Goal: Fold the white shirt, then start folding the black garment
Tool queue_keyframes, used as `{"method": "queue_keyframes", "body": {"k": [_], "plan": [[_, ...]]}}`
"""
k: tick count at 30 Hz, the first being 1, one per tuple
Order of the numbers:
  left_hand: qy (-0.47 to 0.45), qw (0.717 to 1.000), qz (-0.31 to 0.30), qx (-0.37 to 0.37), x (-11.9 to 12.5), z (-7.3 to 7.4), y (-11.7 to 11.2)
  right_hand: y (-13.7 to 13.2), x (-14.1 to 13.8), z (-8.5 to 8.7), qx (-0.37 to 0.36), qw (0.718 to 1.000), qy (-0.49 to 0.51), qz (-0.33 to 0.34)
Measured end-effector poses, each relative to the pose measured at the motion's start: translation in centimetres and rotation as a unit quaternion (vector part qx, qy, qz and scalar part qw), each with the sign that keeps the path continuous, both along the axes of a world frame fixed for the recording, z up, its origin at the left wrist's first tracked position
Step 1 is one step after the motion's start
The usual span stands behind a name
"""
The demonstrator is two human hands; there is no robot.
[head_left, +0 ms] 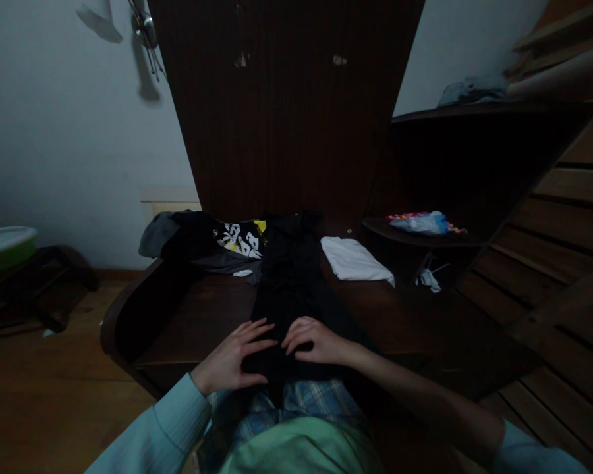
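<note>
A long black garment lies over a dark wooden bench, its near end reaching the front edge by my lap. On that near end rests my left hand, fingers spread and stretched out over the cloth. Close beside it, my right hand bends its fingers down towards the same cloth, with a gap showing between thumb and fingers. I cannot make out any fabric pinched in it. To the right of the garment sits a folded white cloth.
Dark clothes with white and yellow print are heaped at the bench's back left. On a corner shelf to the right lies a plastic bag. A wooden slatted structure stands at right; a green basin is at far left.
</note>
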State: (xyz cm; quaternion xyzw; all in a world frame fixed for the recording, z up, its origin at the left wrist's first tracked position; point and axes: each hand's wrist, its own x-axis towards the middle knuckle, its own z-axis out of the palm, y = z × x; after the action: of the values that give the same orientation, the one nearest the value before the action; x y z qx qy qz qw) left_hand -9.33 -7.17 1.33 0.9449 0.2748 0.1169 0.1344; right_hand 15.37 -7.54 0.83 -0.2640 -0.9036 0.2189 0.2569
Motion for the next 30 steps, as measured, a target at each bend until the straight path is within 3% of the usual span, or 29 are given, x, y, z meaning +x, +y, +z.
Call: {"method": "queue_keyframes", "body": {"k": [4,11,17,22,27,30], "plan": [[-0.015,1.000,-0.004,-0.014,-0.1,0.1,-0.1,0.5,0.2,0.3,-0.057,0.998,0.006,0.011],[-0.037,0.998,-0.012,-0.055,-0.2,0.1,0.2,0.3,0.0,0.5,-0.073,0.996,0.041,0.021],[-0.092,0.992,0.002,-0.091,-0.2,0.1,0.2,0.3,0.2,-0.2,-0.008,0.993,0.024,-0.119],[-0.124,0.988,0.061,-0.068,1.7,0.1,0.9,-0.2,0.0,-0.5,0.020,0.989,-0.038,-0.139],[-0.089,0.996,0.019,-0.023,4.6,0.5,2.0,0.2,1.3,1.5,-0.020,0.993,-0.030,-0.116],[-0.049,0.999,0.013,-0.004,5.9,0.9,2.6,2.6,3.4,2.9,-0.039,0.975,-0.012,-0.217]]}}
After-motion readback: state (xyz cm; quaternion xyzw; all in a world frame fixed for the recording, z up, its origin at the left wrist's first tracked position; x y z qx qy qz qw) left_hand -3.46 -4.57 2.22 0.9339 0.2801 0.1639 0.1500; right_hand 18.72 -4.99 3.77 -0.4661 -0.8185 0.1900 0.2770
